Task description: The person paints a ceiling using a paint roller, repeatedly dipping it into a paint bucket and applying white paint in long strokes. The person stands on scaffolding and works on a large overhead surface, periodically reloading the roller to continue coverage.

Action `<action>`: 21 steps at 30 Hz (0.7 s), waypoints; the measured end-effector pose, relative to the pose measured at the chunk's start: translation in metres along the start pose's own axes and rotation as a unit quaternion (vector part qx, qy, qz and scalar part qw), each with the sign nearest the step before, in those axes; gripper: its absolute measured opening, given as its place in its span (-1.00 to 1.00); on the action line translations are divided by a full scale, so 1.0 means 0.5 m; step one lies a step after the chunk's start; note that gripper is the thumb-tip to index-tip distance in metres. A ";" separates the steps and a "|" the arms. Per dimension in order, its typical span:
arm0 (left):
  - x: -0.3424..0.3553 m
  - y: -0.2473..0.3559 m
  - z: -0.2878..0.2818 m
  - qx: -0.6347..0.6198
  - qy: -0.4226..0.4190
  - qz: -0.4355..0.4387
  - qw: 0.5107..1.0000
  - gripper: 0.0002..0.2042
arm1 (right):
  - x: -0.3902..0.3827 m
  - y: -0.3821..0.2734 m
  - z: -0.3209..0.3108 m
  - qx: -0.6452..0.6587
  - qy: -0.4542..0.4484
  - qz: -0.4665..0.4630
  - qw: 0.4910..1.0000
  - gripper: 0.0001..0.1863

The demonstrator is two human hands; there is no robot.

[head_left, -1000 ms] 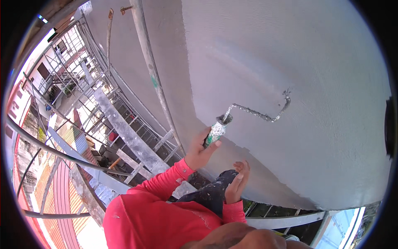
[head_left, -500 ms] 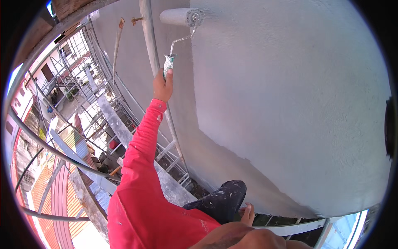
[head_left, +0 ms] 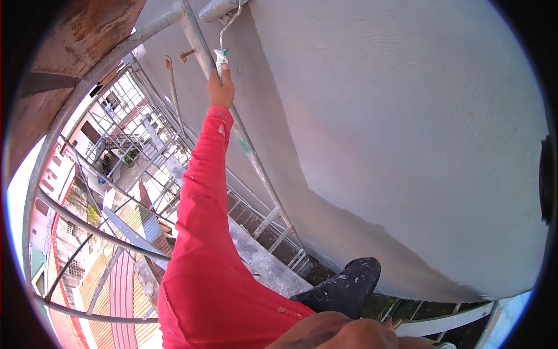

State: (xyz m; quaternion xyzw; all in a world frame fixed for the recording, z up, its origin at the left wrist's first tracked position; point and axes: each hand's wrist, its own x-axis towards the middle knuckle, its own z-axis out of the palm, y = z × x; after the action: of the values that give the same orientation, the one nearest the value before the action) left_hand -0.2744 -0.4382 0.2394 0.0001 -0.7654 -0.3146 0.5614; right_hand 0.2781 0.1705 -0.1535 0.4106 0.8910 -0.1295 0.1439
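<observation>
My left hand, in a red paint-specked sleeve, is wrapped round the paint-smeared handle of a paint roller. The roller's bent wire frame rises to a grey-white cover, which lies on the wall and is partly cut off by the top edge. Lighter, freshly coated wall spreads to the right, and a darker band runs along its left and lower sides. Beside my left hand slants a metal scaffold pole. Only a few fingers of my right hand show low down by my dark-trousered knee.
Curved scaffold tubes and rusty metal sheeting bound the left side. Below lie a paint-splashed plank and a ladder-like frame. Further off stand more scaffolding and corrugated roofs.
The roller has moved up and left, from across the edge of the lighter coat to the darker side. The view has shifted, and my right hand shows less beside the knee.
</observation>
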 end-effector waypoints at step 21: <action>0.496 0.291 -0.076 0.001 -0.049 -0.060 0.997 -0.45 | 0.048 0.044 0.068 0.009 -0.067 0.008 0.998 -0.32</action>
State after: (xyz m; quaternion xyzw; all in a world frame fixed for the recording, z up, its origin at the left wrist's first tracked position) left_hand -0.2821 -0.4275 0.5292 0.0313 -0.7911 -0.3469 0.5029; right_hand 0.2852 0.1893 -0.1962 0.4098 0.8747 -0.1636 0.2008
